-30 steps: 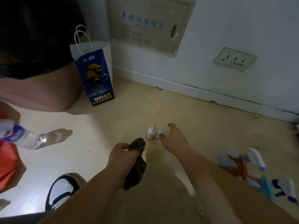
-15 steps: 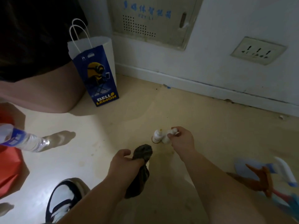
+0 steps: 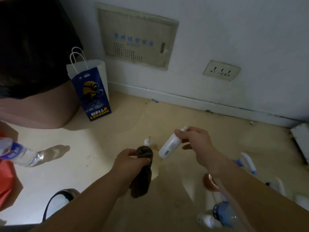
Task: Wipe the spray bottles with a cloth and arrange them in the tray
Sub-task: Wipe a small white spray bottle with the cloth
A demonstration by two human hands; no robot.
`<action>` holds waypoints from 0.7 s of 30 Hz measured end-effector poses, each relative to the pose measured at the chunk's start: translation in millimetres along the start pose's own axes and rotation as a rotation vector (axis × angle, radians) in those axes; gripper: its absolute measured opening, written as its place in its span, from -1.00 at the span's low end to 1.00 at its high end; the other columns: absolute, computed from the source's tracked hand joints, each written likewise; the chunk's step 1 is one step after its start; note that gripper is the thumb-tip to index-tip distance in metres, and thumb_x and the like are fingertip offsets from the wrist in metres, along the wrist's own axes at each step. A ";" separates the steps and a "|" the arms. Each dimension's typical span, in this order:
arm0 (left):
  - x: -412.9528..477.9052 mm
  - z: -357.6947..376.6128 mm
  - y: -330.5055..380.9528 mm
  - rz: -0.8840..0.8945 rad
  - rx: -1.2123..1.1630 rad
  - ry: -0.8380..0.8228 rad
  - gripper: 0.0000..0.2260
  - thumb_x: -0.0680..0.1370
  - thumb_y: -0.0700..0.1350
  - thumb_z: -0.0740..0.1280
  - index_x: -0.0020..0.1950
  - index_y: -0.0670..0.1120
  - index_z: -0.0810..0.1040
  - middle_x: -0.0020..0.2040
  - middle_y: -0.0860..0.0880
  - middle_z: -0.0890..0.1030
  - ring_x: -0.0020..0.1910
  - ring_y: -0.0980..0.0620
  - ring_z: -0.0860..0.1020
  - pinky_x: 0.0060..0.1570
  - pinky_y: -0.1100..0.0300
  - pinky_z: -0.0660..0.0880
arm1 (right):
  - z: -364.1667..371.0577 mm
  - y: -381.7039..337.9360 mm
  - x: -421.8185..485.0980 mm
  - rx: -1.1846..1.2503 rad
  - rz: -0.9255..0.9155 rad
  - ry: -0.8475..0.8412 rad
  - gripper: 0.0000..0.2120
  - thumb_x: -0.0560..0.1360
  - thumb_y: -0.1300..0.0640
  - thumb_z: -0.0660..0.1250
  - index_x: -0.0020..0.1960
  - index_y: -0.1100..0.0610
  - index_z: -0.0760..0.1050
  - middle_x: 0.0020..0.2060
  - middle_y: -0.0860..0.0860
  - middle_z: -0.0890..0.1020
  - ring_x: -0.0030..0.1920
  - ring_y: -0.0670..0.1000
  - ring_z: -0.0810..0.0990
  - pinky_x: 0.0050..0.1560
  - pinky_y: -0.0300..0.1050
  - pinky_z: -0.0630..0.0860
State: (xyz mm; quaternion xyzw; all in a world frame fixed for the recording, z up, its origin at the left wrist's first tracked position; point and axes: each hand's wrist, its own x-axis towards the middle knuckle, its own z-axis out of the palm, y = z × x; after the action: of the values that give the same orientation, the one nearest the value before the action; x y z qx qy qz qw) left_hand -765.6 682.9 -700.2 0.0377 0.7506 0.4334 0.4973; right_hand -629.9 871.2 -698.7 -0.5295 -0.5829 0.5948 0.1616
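Observation:
My right hand (image 3: 194, 141) grips a small white spray bottle (image 3: 169, 144) by its top, tilted with its base toward the lower left, lifted off the floor. My left hand (image 3: 129, 160) holds a dark brown cloth (image 3: 143, 171) that hangs down, just left of the bottle's base. A second small white bottle (image 3: 148, 141) stands on the beige floor behind the cloth. More spray bottles lie at the right: one white and blue (image 3: 247, 163), one with a blue body (image 3: 222, 215) near my right forearm. I see no tray.
A blue paper bag (image 3: 93, 92) stands by the wall. Another person sits at the left, with a clear water bottle (image 3: 18, 153) near them. A shoe (image 3: 58, 201) is at the bottom left. A brown object (image 3: 209, 180) lies under my right arm. A wall socket (image 3: 221, 70) is ahead.
My right hand closed on one of the two small white bottles and lifted it off the floor, tilting it. The left hand kept hold of the cloth.

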 end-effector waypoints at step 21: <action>-174.5 -33.2 112.2 0.814 0.387 -0.043 -0.59 0.67 0.15 0.25 -0.08 -0.18 0.57 -0.15 -0.22 0.60 -0.17 -0.10 0.60 -0.07 -0.03 0.56 | -40.4 -120.7 -244.7 -0.274 -0.402 -0.156 -0.74 0.48 -0.02 0.53 -0.09 0.19 0.69 -0.27 0.15 0.63 -0.30 0.02 0.59 -0.20 -0.19 0.47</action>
State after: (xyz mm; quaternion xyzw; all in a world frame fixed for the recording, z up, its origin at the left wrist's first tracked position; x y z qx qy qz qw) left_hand -745.7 647.1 -494.1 0.4316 0.7312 0.4444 0.2856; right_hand -553.4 726.5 -476.6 -0.3725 -0.7622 0.5053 0.1579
